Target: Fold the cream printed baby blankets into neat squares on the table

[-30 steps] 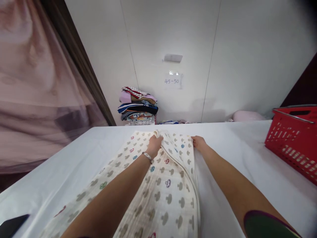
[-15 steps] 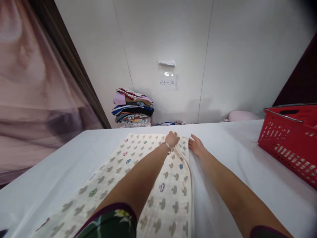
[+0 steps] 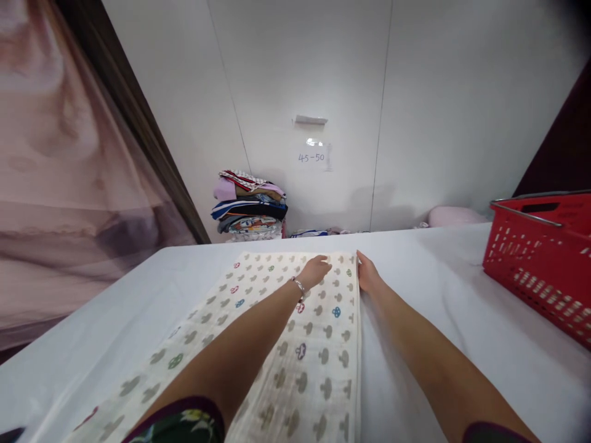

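A cream cloth [image 3: 258,320] printed with small grey, red and blue mushroom shapes lies flat along the white table [image 3: 434,307]. My left hand [image 3: 315,271], with a bracelet at the wrist, rests palm down and flat on the cloth near its far edge. My right hand [image 3: 367,274] lies against the cloth's far right corner, its fingers at the edge, seemingly pinching the hem.
A red plastic basket [image 3: 540,258] stands on the table at the right. Beyond the far edge a stack of folded clothes [image 3: 249,209] sits against the white wall, with a pink item [image 3: 455,215] further right. A sheer pink curtain [image 3: 60,172] hangs at the left.
The folded-over layer of cloth has been spread out flat to the right. My left hand has opened and slid onto the cloth; my right hand stays at the right corner.
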Demonstrator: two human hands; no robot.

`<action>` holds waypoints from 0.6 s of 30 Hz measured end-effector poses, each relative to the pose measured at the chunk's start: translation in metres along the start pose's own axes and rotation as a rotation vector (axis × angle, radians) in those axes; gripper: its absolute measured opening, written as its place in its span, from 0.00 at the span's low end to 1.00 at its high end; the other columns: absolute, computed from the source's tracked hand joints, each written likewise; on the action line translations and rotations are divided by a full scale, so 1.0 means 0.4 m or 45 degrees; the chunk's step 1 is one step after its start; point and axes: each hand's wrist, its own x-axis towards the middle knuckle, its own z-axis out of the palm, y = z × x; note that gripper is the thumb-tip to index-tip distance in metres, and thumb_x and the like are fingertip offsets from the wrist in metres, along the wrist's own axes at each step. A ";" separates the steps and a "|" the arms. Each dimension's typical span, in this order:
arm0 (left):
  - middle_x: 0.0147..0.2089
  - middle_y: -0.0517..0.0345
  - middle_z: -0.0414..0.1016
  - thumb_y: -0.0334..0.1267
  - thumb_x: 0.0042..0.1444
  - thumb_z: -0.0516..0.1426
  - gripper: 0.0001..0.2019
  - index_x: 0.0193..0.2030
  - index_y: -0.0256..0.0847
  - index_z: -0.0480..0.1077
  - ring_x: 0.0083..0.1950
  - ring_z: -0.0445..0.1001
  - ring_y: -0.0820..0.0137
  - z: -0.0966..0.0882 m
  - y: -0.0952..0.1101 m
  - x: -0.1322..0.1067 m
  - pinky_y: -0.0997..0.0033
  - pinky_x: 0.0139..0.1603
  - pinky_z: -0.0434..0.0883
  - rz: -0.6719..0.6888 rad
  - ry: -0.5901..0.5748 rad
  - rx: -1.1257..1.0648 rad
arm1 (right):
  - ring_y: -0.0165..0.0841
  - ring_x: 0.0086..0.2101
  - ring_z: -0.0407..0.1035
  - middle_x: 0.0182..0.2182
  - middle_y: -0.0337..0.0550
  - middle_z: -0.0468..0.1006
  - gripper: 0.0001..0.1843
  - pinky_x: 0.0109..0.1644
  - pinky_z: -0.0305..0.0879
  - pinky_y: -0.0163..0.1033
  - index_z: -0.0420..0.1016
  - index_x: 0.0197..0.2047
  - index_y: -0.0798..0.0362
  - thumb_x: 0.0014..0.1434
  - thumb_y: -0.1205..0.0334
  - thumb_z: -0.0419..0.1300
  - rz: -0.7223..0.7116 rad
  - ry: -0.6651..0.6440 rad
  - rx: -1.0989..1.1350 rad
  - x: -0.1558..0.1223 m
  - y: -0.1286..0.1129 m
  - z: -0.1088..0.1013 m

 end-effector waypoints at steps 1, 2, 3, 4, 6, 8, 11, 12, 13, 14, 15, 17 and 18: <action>0.51 0.51 0.71 0.42 0.54 0.52 0.20 0.54 0.39 0.63 0.44 0.73 0.70 -0.011 -0.017 -0.006 0.76 0.40 0.68 -0.002 0.012 0.057 | 0.41 0.32 0.72 0.29 0.49 0.77 0.23 0.39 0.67 0.43 0.70 0.41 0.58 0.56 0.47 0.47 -0.064 0.050 -0.130 0.006 0.004 -0.001; 0.51 0.51 0.71 0.41 0.53 0.53 0.19 0.51 0.39 0.66 0.45 0.72 0.68 -0.026 -0.039 -0.013 0.75 0.42 0.67 -0.012 0.037 0.123 | 0.40 0.31 0.72 0.28 0.49 0.77 0.22 0.37 0.67 0.42 0.70 0.40 0.57 0.56 0.48 0.48 -0.132 0.110 -0.273 0.012 0.008 -0.003; 0.51 0.51 0.71 0.40 0.52 0.54 0.18 0.49 0.39 0.68 0.47 0.71 0.67 -0.046 -0.066 -0.023 0.73 0.45 0.66 -0.032 0.076 0.196 | 0.39 0.30 0.71 0.28 0.48 0.77 0.19 0.35 0.67 0.41 0.70 0.39 0.56 0.55 0.50 0.49 -0.193 0.170 -0.409 0.018 0.011 -0.005; 0.52 0.50 0.70 0.39 0.51 0.55 0.17 0.49 0.39 0.68 0.49 0.69 0.65 -0.072 -0.098 -0.035 0.71 0.48 0.65 -0.062 0.126 0.273 | 0.37 0.29 0.71 0.28 0.46 0.77 0.16 0.34 0.67 0.40 0.69 0.39 0.55 0.53 0.53 0.52 -0.241 0.223 -0.524 0.024 0.014 -0.007; 0.54 0.49 0.68 0.37 0.52 0.54 0.18 0.50 0.39 0.67 0.53 0.66 0.62 -0.142 -0.172 -0.069 0.66 0.54 0.61 -0.140 0.239 0.429 | 0.36 0.28 0.71 0.27 0.44 0.77 0.13 0.31 0.66 0.37 0.69 0.38 0.54 0.49 0.58 0.56 -0.282 0.291 -0.669 0.034 0.016 -0.013; 0.57 0.48 0.65 0.37 0.54 0.51 0.18 0.52 0.39 0.65 0.57 0.62 0.61 -0.230 -0.252 -0.117 0.63 0.57 0.57 -0.243 0.354 0.574 | 0.35 0.28 0.70 0.25 0.43 0.76 0.11 0.30 0.64 0.35 0.69 0.34 0.55 0.45 0.61 0.59 -0.293 0.322 -0.791 0.040 0.012 -0.018; 0.57 0.46 0.63 0.39 0.56 0.48 0.18 0.52 0.39 0.65 0.59 0.59 0.58 -0.363 -0.367 -0.208 0.58 0.57 0.55 -0.464 0.494 0.734 | 0.35 0.28 0.69 0.20 0.41 0.73 0.06 0.28 0.60 0.33 0.69 0.25 0.55 0.41 0.63 0.60 -0.344 0.350 -1.026 0.045 -0.004 -0.025; 0.57 0.45 0.63 0.41 0.56 0.48 0.18 0.52 0.38 0.64 0.58 0.59 0.57 -0.401 -0.400 -0.237 0.57 0.56 0.57 -0.539 0.524 0.765 | 0.35 0.28 0.68 0.18 0.40 0.72 0.05 0.27 0.58 0.33 0.69 0.23 0.54 0.40 0.63 0.60 -0.365 0.356 -1.101 0.047 -0.010 -0.027; 0.56 0.44 0.64 0.43 0.56 0.47 0.19 0.53 0.38 0.64 0.58 0.61 0.56 -0.431 -0.430 -0.262 0.56 0.55 0.58 -0.604 0.544 0.783 | 0.36 0.28 0.68 0.17 0.40 0.70 0.05 0.27 0.57 0.33 0.67 0.20 0.54 0.39 0.63 0.60 -0.383 0.360 -1.167 0.049 -0.016 -0.030; 0.56 0.44 0.65 0.45 0.57 0.47 0.21 0.53 0.38 0.64 0.57 0.62 0.56 -0.455 -0.456 -0.281 0.57 0.53 0.60 -0.653 0.555 0.788 | 0.36 0.28 0.67 0.16 0.40 0.69 0.06 0.27 0.56 0.33 0.67 0.18 0.54 0.38 0.62 0.60 -0.400 0.368 -1.226 0.052 -0.021 -0.032; 0.56 0.44 0.65 0.46 0.57 0.47 0.22 0.54 0.38 0.63 0.56 0.63 0.57 -0.471 -0.477 -0.292 0.59 0.52 0.61 -0.683 0.559 0.783 | 0.36 0.28 0.67 0.16 0.40 0.68 0.07 0.27 0.56 0.33 0.66 0.17 0.54 0.38 0.62 0.60 -0.420 0.382 -1.295 0.054 -0.024 -0.033; 0.55 0.46 0.66 0.49 0.57 0.46 0.23 0.55 0.38 0.63 0.54 0.65 0.60 -0.480 -0.508 -0.291 0.64 0.51 0.63 -0.697 0.559 0.750 | 0.36 0.28 0.67 0.18 0.42 0.70 0.07 0.27 0.56 0.34 0.68 0.19 0.54 0.39 0.60 0.60 -0.482 0.407 -1.443 0.060 -0.024 -0.035; 0.55 0.48 0.67 0.49 0.57 0.46 0.23 0.55 0.39 0.63 0.54 0.66 0.62 -0.475 -0.517 -0.280 0.67 0.50 0.63 -0.690 0.559 0.727 | 0.36 0.28 0.67 0.20 0.43 0.72 0.07 0.27 0.57 0.34 0.70 0.22 0.55 0.39 0.60 0.60 -0.514 0.406 -1.476 0.063 -0.022 -0.035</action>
